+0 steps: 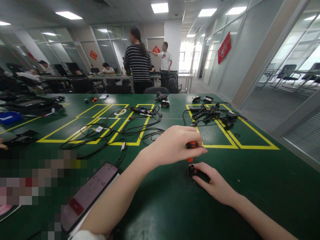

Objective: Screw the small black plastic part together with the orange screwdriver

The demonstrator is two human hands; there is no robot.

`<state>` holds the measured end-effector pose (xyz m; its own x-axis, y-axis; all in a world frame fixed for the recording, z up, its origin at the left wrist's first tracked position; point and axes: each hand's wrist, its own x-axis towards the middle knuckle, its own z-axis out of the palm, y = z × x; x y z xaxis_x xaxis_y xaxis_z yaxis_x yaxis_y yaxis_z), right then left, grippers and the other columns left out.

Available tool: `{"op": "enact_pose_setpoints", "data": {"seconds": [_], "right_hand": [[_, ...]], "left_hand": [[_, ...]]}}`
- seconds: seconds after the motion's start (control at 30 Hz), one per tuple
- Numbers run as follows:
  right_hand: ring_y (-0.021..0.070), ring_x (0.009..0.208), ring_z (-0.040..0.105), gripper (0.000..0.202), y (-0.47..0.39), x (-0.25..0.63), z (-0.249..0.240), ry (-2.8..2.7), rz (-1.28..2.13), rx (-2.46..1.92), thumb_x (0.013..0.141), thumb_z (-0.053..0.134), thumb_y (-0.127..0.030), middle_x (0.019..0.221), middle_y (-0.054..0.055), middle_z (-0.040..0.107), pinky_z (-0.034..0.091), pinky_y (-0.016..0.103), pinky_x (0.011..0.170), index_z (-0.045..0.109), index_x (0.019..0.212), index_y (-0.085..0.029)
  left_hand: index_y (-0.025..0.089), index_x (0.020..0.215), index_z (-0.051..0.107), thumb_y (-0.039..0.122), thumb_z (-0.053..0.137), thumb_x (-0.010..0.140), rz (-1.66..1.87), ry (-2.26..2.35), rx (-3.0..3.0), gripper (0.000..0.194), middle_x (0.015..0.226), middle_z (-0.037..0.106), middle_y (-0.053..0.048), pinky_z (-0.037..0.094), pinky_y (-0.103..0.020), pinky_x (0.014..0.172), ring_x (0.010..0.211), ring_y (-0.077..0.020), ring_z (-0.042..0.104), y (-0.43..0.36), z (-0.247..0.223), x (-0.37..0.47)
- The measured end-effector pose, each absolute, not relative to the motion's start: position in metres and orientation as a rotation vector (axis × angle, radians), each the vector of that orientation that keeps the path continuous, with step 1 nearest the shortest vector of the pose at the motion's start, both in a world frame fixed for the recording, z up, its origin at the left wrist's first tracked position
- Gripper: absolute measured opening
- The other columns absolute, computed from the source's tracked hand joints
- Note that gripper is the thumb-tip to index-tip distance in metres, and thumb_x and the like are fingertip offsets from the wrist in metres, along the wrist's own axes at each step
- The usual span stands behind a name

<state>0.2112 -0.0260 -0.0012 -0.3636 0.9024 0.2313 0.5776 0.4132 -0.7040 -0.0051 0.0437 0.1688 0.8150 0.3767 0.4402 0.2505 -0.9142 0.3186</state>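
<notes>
My left hand (172, 145) is closed around a screwdriver (190, 159) with an orange and black handle, held upright with its lower end pointing down. Fingers cover most of the handle. Directly below, my right hand (212, 181) pinches a small black part (190, 171) against the green tabletop. This part has a short round stub at its top. Whether the screwdriver's tip touches it I cannot tell. To the left, beside my left forearm, lies a phone (90, 196) with a lit screen showing a running time.
Black cables (120, 126) sprawl across the green table (160, 200) within yellow tape outlines. A heap of black parts (212, 113) lies at the right rear. Near the far edge rests a power drill (160, 96). Farther back, a person in a striped top (138, 63) stands.
</notes>
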Motion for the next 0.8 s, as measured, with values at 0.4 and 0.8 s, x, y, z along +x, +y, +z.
{"op": "enact_pose_setpoints", "data": {"seconds": [0.4, 0.8], "right_hand": [[0.0234, 0.1, 0.063, 0.025, -0.027, 0.211, 0.001, -2.069, 0.702, -1.25, 0.095, 0.056, -0.025, 0.108, 0.008, 0.066, 0.052, 0.041, 0.092, 0.06, 0.12, -0.021], [0.0246, 0.101, 0.064, 0.023, -0.027, 0.21, 0.002, -2.056, 0.699, -1.263, 0.095, 0.057, -0.026, 0.106, 0.008, 0.067, 0.052, 0.042, 0.093, 0.062, 0.116, -0.021]], "left_hand": [[0.015, 0.082, 0.065, 0.032, 0.06, 0.094, 0.791, 0.488, 2.804, 0.022, 0.081, 0.062, 0.0, 0.038, -0.021, 0.06, 0.07, -0.0094, 0.057, 0.045, 0.164, -0.001], [0.017, 0.109, 0.062, 0.019, 0.051, 0.091, 0.605, 0.554, 2.929, 0.021, 0.1, 0.064, -0.004, 0.044, -0.024, 0.069, 0.084, -0.0149, 0.061, 0.033, 0.16, 0.008]]}}
